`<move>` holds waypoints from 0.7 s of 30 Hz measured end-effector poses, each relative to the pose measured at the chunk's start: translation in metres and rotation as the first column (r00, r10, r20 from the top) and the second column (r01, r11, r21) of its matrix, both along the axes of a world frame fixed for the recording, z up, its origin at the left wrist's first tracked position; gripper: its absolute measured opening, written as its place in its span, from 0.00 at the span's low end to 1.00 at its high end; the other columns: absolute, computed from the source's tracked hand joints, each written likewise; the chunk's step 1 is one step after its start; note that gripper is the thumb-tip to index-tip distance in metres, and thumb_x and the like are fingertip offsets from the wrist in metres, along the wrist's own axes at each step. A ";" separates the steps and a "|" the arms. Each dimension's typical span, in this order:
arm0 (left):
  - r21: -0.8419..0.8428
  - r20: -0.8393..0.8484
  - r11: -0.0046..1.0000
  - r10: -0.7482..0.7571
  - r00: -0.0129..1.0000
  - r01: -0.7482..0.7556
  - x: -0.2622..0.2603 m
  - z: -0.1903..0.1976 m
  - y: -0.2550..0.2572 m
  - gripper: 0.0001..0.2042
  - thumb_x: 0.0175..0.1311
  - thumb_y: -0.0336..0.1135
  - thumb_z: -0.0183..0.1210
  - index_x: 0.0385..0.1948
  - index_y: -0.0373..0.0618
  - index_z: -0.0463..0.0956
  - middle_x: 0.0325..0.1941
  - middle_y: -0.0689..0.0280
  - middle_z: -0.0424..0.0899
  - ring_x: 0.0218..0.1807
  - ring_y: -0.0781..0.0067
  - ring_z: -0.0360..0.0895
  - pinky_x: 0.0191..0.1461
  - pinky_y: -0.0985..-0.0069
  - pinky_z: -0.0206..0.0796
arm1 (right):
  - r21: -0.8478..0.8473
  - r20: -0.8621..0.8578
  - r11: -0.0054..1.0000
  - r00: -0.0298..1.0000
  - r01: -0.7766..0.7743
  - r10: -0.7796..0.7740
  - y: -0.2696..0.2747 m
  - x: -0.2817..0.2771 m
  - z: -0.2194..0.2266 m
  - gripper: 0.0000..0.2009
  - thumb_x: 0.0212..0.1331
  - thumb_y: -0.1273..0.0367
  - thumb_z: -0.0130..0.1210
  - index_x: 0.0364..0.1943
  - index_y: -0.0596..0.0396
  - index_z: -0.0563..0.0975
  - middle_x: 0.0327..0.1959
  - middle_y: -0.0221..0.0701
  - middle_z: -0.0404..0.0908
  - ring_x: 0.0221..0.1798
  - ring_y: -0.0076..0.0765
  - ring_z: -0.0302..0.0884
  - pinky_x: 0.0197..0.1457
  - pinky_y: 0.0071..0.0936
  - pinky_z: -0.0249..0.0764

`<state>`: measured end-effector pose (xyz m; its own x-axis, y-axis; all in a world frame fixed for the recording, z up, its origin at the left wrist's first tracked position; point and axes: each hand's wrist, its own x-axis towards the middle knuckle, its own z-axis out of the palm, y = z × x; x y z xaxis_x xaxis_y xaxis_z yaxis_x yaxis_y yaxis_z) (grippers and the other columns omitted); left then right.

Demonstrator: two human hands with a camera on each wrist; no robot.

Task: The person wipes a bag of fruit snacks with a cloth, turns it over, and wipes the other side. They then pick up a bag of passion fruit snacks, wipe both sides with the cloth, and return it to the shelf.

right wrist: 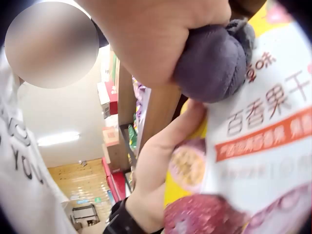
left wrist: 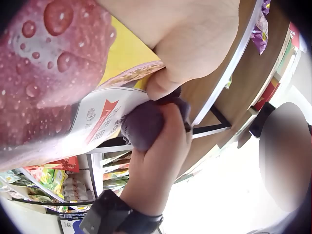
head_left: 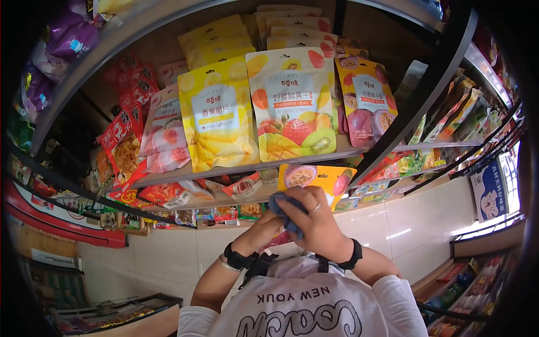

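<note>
A yellow pouch of dried passion fruit (head_left: pixel 340 178) is up in front of the chest, off the shelf. My left hand (head_left: pixel 263 231) grips it by the edge, thumb on the front in the left wrist view. In my right hand (head_left: pixel 325 227), which wears a ring, is a bunched grey-purple cloth (right wrist: pixel 209 66). The cloth lies against the upper front of the pouch (right wrist: pixel 263 126), close to the left thumb. Part of the pouch is hidden behind both hands in the head view.
Right ahead, a shelf (head_left: pixel 224 175) carries upright pouches, among them banana chips (head_left: pixel 219 115), mixed dried fruit (head_left: pixel 292 106) and another passion fruit pouch (head_left: pixel 368 104). A black metal post (head_left: pixel 418 95) rises at the right. Lower shelves hold more snack packets.
</note>
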<state>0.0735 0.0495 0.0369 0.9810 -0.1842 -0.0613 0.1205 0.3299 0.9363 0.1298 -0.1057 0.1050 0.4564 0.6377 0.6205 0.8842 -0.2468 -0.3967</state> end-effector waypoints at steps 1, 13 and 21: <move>0.026 -0.004 0.999 -0.026 1.000 0.026 -0.003 -0.001 0.003 0.24 0.74 0.39 0.44 0.68 0.41 0.55 0.60 0.67 0.69 0.55 0.83 0.68 0.58 0.79 0.62 | 0.018 -0.012 1.000 1.000 0.009 -0.009 -0.004 0.005 0.003 0.29 0.29 0.77 0.61 0.48 0.59 0.76 0.52 0.41 0.70 0.50 0.53 0.67 0.53 0.42 0.69; 0.001 -0.058 0.984 -0.176 0.983 0.176 -0.004 0.023 0.006 0.24 0.74 0.38 0.43 0.68 0.38 0.54 0.66 0.63 0.65 0.68 0.74 0.61 0.70 0.74 0.52 | 0.008 -0.089 0.964 0.960 0.267 -0.266 -0.013 0.010 0.003 0.33 0.28 0.79 0.62 0.52 0.56 0.75 0.49 0.41 0.69 0.50 0.53 0.67 0.53 0.42 0.69; -0.242 -0.077 0.970 -0.050 0.996 0.030 -0.010 0.011 0.013 0.25 0.72 0.38 0.47 0.67 0.39 0.55 0.69 0.62 0.62 0.68 0.70 0.61 0.70 0.68 0.54 | 0.061 -0.093 0.911 0.912 0.407 -0.401 -0.021 0.014 -0.014 0.33 0.35 0.80 0.59 0.56 0.57 0.73 0.50 0.45 0.68 0.52 0.53 0.67 0.55 0.41 0.67</move>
